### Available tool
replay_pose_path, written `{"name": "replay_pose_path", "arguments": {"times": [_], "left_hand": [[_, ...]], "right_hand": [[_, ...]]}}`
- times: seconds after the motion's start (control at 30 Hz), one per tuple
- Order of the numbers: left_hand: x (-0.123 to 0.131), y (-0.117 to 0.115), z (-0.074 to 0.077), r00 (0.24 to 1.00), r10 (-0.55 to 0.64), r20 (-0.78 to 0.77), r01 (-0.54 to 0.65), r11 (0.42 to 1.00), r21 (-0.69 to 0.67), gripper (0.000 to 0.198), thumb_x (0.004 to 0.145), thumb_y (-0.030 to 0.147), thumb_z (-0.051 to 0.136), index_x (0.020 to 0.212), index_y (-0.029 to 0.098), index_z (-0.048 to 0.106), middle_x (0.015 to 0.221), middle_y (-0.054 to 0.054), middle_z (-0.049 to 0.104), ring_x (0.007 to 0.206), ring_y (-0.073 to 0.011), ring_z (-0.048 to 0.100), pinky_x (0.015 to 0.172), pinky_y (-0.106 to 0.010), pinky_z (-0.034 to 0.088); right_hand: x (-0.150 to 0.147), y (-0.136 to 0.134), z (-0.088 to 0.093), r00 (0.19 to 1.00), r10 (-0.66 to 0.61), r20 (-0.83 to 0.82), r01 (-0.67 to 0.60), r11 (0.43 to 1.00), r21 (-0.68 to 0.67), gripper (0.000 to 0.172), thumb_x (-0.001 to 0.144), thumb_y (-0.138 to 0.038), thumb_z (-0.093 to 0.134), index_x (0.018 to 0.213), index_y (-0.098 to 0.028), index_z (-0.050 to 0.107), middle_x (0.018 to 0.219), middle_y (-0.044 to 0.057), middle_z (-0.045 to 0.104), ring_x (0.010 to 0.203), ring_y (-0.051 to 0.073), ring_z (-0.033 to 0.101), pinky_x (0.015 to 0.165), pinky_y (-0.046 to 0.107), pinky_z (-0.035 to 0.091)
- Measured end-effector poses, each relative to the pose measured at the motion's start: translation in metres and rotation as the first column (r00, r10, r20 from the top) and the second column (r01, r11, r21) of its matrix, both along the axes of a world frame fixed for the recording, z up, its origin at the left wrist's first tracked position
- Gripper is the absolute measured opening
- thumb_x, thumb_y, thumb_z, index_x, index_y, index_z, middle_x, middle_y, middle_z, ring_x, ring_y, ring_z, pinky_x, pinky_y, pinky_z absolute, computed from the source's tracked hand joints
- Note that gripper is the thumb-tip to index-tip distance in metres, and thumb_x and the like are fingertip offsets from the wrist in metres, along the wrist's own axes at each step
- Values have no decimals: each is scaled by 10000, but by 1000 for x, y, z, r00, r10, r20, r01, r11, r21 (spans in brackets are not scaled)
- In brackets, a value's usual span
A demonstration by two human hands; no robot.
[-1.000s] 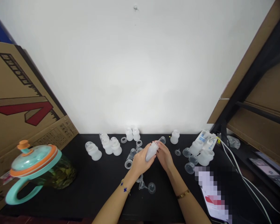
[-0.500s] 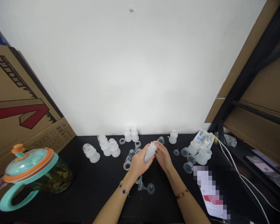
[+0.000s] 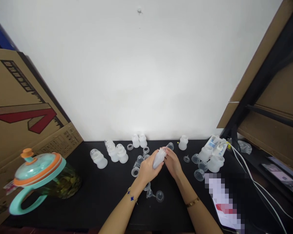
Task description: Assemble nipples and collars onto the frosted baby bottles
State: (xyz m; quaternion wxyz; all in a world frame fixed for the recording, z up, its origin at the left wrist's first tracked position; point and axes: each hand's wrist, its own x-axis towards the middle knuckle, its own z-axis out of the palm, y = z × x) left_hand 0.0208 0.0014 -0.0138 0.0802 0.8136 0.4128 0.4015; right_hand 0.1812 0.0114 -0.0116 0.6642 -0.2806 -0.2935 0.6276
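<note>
My left hand [image 3: 147, 167] is closed around the body of a white baby bottle [image 3: 159, 159], which is tilted with its top toward the right. At the bottle's top end my right hand [image 3: 173, 162] is closed, its fingertips gripping the neck area; what lies under those fingers is partly hidden. Around the left hand lie clear nipples and rings [image 3: 135, 171], some partly covered by the arm. A clear nipple with a round flange [image 3: 159, 196] lies below the hands. Just beyond the right hand is a clear cap [image 3: 170, 146].
Capped bottles [image 3: 99, 159] stand on the black table at left, near a teal pitcher [image 3: 48, 177]. Uncapped bottles [image 3: 143, 141] are by the wall. At right are clear caps [image 3: 199, 175], more bottles [image 3: 215, 163], a power strip [image 3: 216, 144], white cables and a phone [image 3: 223, 208].
The whole view has shifted slightly, so things appear a little farther right. Both hands keep their hold on the bottle, with barely any change in its tilt.
</note>
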Motion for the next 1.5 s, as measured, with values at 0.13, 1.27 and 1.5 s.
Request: {"name": "replay_pose_path", "arguments": {"times": [0.13, 1.27, 1.5], "left_hand": [[0, 0, 0, 1000, 8, 5, -8, 1000, 11, 595, 913, 348, 637, 1462, 237, 437, 1340, -83, 677, 1134, -256, 707, 925, -364, 604], [1, 0, 0, 1000, 9, 12, -8, 1000, -6, 618, 913, 341, 638, 1481, 235, 422, 1364, -92, 661, 1131, -255, 710, 942, -365, 601], [1, -1, 1, 1000, 5, 2, -5, 1000, -8, 642, 910, 333, 645, 1499, 254, 404, 1352, -81, 669, 1138, -260, 706, 942, -371, 603]], "right_hand": [[0, -1, 2, 1000, -1, 22, 1, 1000, 3, 299, 687, -448, 867, 884, -243, 775, 995, 46, 762, 985, 256, 665, 861, 360, 509], [1, -1, 1, 999, 32, -5, -32, 999, 8, 327, 712, -424, 845, 976, -240, 787, 1085, 64, 774, 1132, 300, 648, 988, 412, 463], [-2, -2, 3, 1000, 22, 10, -23, 999, 24, 249, 733, -409, 835, 905, -239, 775, 1084, 55, 769, 1062, 269, 661, 900, 360, 488]]}}
